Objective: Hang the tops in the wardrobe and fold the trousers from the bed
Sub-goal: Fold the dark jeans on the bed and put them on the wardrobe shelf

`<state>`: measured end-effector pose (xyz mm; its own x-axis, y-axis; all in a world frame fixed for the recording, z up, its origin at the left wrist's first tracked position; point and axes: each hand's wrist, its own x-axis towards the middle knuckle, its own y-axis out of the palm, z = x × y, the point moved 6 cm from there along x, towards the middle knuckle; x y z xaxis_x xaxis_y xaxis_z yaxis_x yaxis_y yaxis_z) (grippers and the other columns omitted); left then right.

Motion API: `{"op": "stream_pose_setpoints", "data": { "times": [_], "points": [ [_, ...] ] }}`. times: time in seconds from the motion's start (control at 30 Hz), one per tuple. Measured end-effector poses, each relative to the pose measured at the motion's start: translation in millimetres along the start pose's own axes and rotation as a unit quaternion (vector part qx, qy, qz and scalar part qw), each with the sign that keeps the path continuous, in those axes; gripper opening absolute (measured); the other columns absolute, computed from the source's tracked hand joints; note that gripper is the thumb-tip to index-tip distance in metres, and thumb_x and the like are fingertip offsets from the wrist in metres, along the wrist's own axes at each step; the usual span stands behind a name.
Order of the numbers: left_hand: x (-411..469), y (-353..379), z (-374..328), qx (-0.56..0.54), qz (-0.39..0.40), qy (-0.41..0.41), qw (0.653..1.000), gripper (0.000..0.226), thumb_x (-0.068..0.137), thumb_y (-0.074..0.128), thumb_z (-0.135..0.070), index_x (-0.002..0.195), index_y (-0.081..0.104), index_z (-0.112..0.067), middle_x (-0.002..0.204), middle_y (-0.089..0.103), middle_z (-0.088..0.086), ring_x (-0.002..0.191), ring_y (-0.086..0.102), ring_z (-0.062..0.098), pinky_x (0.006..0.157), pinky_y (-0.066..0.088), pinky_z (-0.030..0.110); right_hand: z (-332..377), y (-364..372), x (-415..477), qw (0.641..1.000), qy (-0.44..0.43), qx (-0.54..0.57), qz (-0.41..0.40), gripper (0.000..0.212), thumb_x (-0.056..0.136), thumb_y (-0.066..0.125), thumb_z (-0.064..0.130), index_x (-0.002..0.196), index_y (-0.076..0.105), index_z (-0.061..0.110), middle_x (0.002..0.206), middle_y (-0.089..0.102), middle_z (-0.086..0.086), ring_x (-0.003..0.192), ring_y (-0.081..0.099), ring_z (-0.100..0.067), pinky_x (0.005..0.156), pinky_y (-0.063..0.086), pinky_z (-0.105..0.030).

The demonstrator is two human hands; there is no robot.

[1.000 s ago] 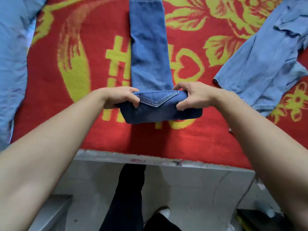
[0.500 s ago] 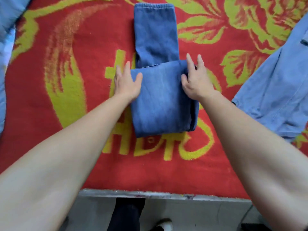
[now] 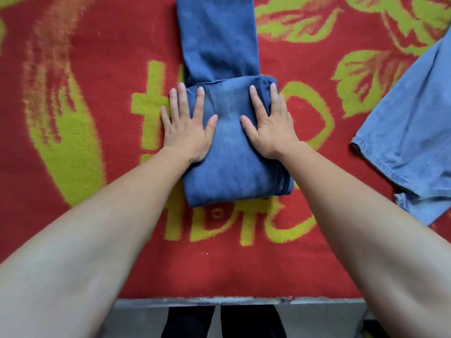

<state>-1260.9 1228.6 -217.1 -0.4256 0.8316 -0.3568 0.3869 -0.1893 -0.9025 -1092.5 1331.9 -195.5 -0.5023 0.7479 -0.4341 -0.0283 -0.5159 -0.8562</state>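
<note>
Dark blue jeans (image 3: pixel 229 172) lie on the red and yellow bed cover (image 3: pixel 97 215), their waist end folded over into a thick block, the legs (image 3: pixel 217 37) stretching away from me. My left hand (image 3: pixel 186 125) lies flat, fingers spread, on the block's left edge, partly on the cover. On the block's right side my right hand (image 3: pixel 267 123) presses flat with its fingers apart. Neither hand grips any cloth.
A light blue denim garment (image 3: pixel 415 132) lies spread at the right of the bed, near my right forearm. The bed's grey front edge (image 3: pixel 219 301) runs along the bottom, with my dark trouser legs below it.
One second ago both hands gripped the jeans' waist end near the bed edge. They rolled it forward over the legs, let go, and now lie flat on the folded block.
</note>
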Motion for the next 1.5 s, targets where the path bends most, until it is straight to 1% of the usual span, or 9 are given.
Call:
{"op": "stream_pose_setpoints", "data": {
  "times": [0.17, 0.27, 0.37, 0.6, 0.83, 1.03, 1.2, 1.33, 1.5],
  "points": [
    [-15.8, -20.9, 1.3, -0.109, -0.046, -0.094, 0.989, 0.091, 0.089, 0.042, -0.069, 0.156, 0.001, -0.024, 0.162, -0.004, 0.018, 0.149, 0.005, 0.032, 0.119, 0.012, 0.048, -17.4, -16.2, -18.2, 0.96, 0.172, 0.196, -0.102, 0.121, 0.063, 0.068, 0.079, 0.155, 0.008, 0.029, 0.153, 0.028, -0.011, 0.138, 0.034, -0.033, 0.112, 0.03, -0.047],
    [-48.3, -13.4, 9.5, -0.236, -0.054, -0.322, 0.915, 0.111, 0.068, 0.059, -0.081, 0.147, 0.024, -0.012, 0.147, 0.032, 0.016, 0.132, 0.036, 0.037, 0.107, 0.03, 0.044, -27.0, -2.9, -34.4, 0.925, 0.296, 0.232, -0.055, 0.125, 0.042, 0.057, 0.098, 0.138, 0.035, 0.021, 0.135, 0.054, -0.008, 0.126, 0.052, -0.032, 0.096, 0.042, -0.042],
    [-69.4, 4.4, 6.5, -0.321, 0.008, -0.378, 0.868, 0.087, 0.064, 0.059, -0.084, 0.113, 0.04, -0.014, 0.126, 0.056, 0.011, 0.114, 0.056, 0.035, 0.084, 0.041, 0.039, -30.2, 3.1, -47.1, 0.93, 0.296, 0.219, -0.01, 0.119, 0.044, 0.045, 0.104, 0.131, 0.045, 0.022, 0.129, 0.062, -0.005, 0.121, 0.056, -0.033, 0.09, 0.043, -0.041],
    [-120.0, 18.8, 16.7, -0.333, 0.098, -0.358, 0.867, 0.086, 0.054, 0.061, -0.087, 0.108, 0.069, -0.02, 0.11, 0.071, 0.0, 0.105, 0.066, 0.026, 0.091, 0.052, 0.039, -37.2, 31.5, -110.3, 0.914, 0.305, 0.251, 0.088, 0.11, 0.04, 0.045, 0.105, 0.118, 0.064, 0.03, 0.12, 0.068, 0.0, 0.116, 0.061, -0.03, 0.09, 0.047, -0.038],
    [-201.4, 34.2, 9.5, -0.391, 0.145, -0.393, 0.819, 0.09, 0.044, 0.072, -0.082, 0.109, 0.067, -0.02, 0.109, 0.071, 0.0, 0.104, 0.067, 0.022, 0.091, 0.054, 0.039, -45.0, 53.7, -185.7, 0.893, 0.315, 0.283, 0.153, 0.112, 0.042, 0.05, 0.103, 0.127, 0.06, 0.031, 0.128, 0.065, 0.003, 0.121, 0.059, -0.026, 0.096, 0.046, -0.035],
    [-108.8, -11.4, 18.1, -0.478, 0.008, -0.358, 0.802, 0.086, 0.07, 0.074, -0.065, 0.132, 0.047, -0.012, 0.108, 0.062, -0.004, 0.112, 0.059, 0.019, 0.101, 0.045, 0.035, -46.8, 2.2, -95.8, 0.868, 0.274, 0.414, -0.017, 0.086, 0.077, 0.048, 0.084, 0.127, 0.056, 0.015, 0.12, 0.057, -0.002, 0.108, 0.052, -0.015, 0.1, 0.038, -0.031],
    [-7.3, -37.2, -10.4, -0.622, 0.105, -0.255, 0.733, 0.03, 0.088, 0.067, -0.043, 0.099, 0.069, -0.016, 0.087, 0.077, -0.008, 0.073, 0.071, 0.002, 0.056, 0.052, 0.018, -18.3, -20.8, 0.0, 0.822, 0.227, 0.519, 0.054, 0.065, 0.071, 0.055, 0.078, 0.102, 0.07, 0.022, 0.109, 0.074, -0.003, 0.099, 0.069, -0.019, 0.092, 0.051, -0.037],
    [34.6, -44.7, -22.1, -0.697, 0.129, -0.239, 0.663, 0.039, 0.09, 0.064, -0.027, 0.123, 0.066, -0.006, 0.112, 0.072, 0.012, 0.098, 0.071, 0.024, 0.076, 0.06, 0.035, -4.7, -25.6, 41.7, 0.791, 0.204, 0.573, 0.063, 0.06, 0.078, 0.071, 0.058, 0.122, 0.066, 0.018, 0.114, 0.073, -0.003, 0.098, 0.072, -0.017, 0.076, 0.053, -0.027],
    [42.1, -65.1, -22.2, -0.662, 0.06, -0.234, 0.71, 0.032, 0.075, 0.066, -0.003, 0.107, 0.07, 0.0, 0.101, 0.073, 0.017, 0.089, 0.071, 0.034, 0.079, 0.059, 0.045, -1.1, -55.7, 49.0, 0.813, 0.158, 0.56, 0.023, 0.014, 0.077, 0.077, 0.026, 0.084, 0.072, 0.015, 0.076, 0.073, 0.005, 0.068, 0.068, -0.011, 0.062, 0.05, -0.024]
  ]
}}
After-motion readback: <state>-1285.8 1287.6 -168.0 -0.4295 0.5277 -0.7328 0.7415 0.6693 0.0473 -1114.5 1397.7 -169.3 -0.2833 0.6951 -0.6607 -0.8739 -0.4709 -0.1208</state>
